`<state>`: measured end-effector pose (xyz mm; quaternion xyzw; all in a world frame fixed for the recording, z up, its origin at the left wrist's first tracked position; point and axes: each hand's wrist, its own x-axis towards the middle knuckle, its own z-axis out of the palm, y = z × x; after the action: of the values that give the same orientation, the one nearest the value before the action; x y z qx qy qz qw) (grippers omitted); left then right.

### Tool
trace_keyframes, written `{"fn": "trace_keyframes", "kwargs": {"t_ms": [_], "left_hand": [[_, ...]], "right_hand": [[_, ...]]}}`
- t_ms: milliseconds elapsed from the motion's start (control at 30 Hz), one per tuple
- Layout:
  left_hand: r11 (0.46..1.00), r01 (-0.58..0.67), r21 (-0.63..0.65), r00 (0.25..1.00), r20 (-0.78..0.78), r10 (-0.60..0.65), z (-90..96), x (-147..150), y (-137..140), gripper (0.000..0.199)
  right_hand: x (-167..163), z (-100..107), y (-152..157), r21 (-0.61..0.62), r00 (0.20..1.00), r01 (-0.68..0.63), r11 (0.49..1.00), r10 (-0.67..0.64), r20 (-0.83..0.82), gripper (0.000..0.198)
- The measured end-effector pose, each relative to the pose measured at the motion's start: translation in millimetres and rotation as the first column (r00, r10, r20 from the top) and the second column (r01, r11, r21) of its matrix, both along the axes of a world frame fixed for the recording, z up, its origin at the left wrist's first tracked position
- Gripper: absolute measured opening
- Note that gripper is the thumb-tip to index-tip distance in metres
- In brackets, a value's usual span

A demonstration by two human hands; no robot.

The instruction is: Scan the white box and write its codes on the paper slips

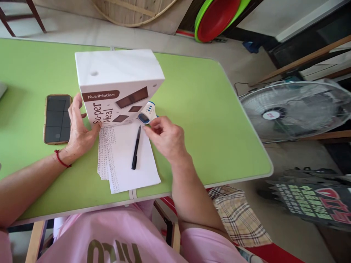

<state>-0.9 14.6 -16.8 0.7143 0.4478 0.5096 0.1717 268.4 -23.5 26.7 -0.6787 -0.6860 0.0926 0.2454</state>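
A white NutriMotion box with brown pictures and "Super Meal" lettering stands on the green table. My left hand grips its near left edge, thumb on the front and fingers along the side. Just right of the box is a small white and blue handheld device with a little display and buttons, like an infrared thermometer. Curled fingers of my right hand close at its near end, partly covering it. Below the box lie stacked paper sheets, some with printed rows, and a black pen on top.
A smartphone in a brown-edged case lies left of my left hand. The green table has a pale rim. Beyond its right end stands a fan. Red and green basins lean at the back. Plaid cloth hangs near my right elbow.
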Motion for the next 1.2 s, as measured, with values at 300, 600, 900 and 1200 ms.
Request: {"fn": "trace_keyframes", "kwargs": {"t_ms": [300, 600, 900, 1200], "left_hand": [[0.815, 0.372, 0.445, 0.925, -0.253, -0.284, 43.3, 18.5, -48.3, 0.031], [0.639, 0.769, 0.018, 0.433, -0.75, -0.5, 49.0, 36.2, -92.3, 0.021], [0.73, 0.684, -0.013, 0.421, -0.81, -0.409, 46.5, 39.8, -97.7, 0.017], [0.715, 0.699, -0.029, 0.386, -0.826, -0.411, 42.7, 49.6, -97.6, 0.025]], "right_hand": [[-20.4, 8.2, -15.9, -0.155, 0.958, -0.275, 0.949, 0.256, -0.133, 0.018], [-12.4, 4.8, -23.7, 0.33, 0.495, -0.492, 0.806, 0.571, -0.655, 0.04], [-46.2, -11.5, -32.4, 0.136, 0.551, -0.344, 0.929, 0.317, -0.772, 0.03], [-46.4, -18.7, -22.0, 0.213, 0.546, -0.273, 0.938, 0.333, -0.769, 0.017]]}}
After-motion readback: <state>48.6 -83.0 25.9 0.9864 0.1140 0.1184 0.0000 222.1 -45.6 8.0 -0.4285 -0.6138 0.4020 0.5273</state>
